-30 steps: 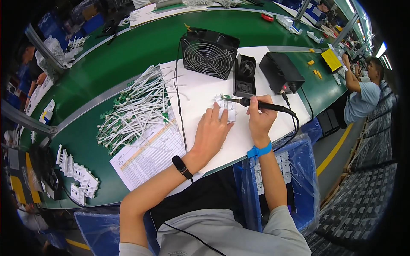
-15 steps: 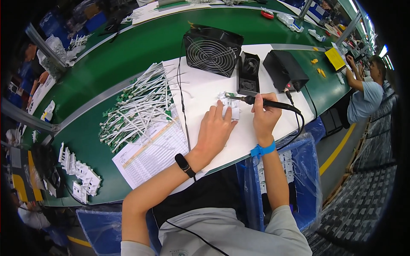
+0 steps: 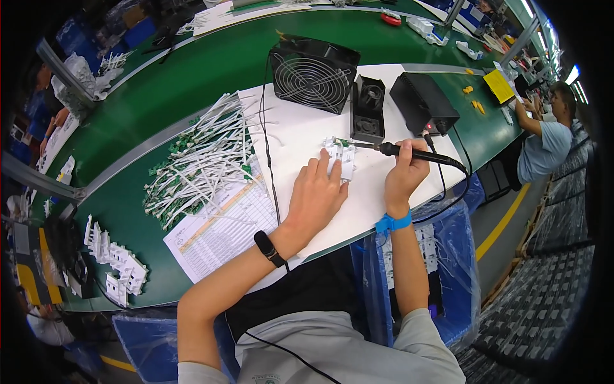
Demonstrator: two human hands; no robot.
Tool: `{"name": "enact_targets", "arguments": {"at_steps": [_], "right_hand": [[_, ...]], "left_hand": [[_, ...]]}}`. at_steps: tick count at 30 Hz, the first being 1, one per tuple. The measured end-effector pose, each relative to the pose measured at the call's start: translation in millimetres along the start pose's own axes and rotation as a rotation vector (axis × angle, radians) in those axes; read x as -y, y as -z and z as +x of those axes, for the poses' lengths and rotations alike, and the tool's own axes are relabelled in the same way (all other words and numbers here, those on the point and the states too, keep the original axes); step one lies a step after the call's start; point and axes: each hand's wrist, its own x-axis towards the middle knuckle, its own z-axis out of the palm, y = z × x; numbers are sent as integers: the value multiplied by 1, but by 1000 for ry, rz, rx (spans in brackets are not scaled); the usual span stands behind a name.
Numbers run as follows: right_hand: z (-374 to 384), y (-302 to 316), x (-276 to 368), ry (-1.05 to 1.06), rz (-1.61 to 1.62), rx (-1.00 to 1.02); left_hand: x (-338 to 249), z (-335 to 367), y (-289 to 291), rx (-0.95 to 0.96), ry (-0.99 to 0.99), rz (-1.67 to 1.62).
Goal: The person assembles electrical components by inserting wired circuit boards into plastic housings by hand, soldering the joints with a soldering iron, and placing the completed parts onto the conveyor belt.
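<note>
My right hand [image 3: 405, 174] grips the black handle of a soldering iron [image 3: 416, 153]. The iron's metal tip points left and reaches a small green circuit board [image 3: 342, 143] at the top of a white plastic part [image 3: 346, 164]. With its fingers stretched out, my left hand [image 3: 318, 195] rests on that white part and presses its fingertips near the board. Whether the tip touches the board, I cannot tell. Both lie on a white sheet [image 3: 300, 131]. Behind them stands a black soldering-iron stand [image 3: 368, 110].
A black fan [image 3: 313, 75] and a black power unit [image 3: 423, 105] stand at the back. To the left lie a heap of white wires with green boards [image 3: 198, 160], a printed paper [image 3: 220, 237] and white plastic parts [image 3: 118, 262]. A plastic-lined blue bin [image 3: 457, 281] sits below right; a co-worker [image 3: 550, 141] sits beyond.
My right hand has moved slightly right with the soldering iron, so more of the metal tip shows. My left hand stays on the white part. The whole view has shifted a little.
</note>
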Motion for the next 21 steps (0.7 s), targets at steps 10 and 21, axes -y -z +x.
{"name": "enact_targets", "arguments": {"at_steps": [10, 21], "right_hand": [[2, 0, 3, 6, -83, 87], [1, 0, 3, -3, -94, 81]], "left_hand": [[-1, 0, -1, 14, 1, 7], [-1, -1, -1, -14, 26, -27]]}}
